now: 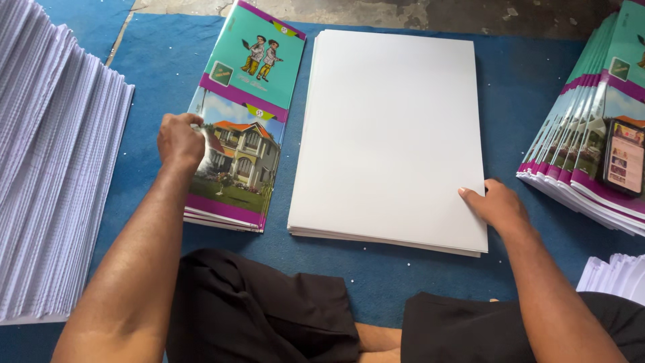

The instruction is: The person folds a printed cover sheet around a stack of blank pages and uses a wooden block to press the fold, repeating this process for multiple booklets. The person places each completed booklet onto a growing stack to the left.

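Note:
A stack of large blank white sheets (pixel 393 128) lies on the blue mat in front of me. My right hand (pixel 495 204) rests at the stack's right edge near the lower corner, thumb on the top sheet. To the left lies a small pile of printed covers (pixel 245 101), teal and purple with a cartoon of two children and a picture of a house. My left hand (pixel 180 141) grips the left edge of the top cover, fingers curled around it.
A tall fanned stack of white paper (pixel 54 161) fills the left side. Several more printed covers (pixel 591 141) are fanned at the right, with a phone (pixel 623 156) lying on them. More white sheets (pixel 618 275) sit at lower right. The blue mat (pixel 517 87) ends at a concrete floor.

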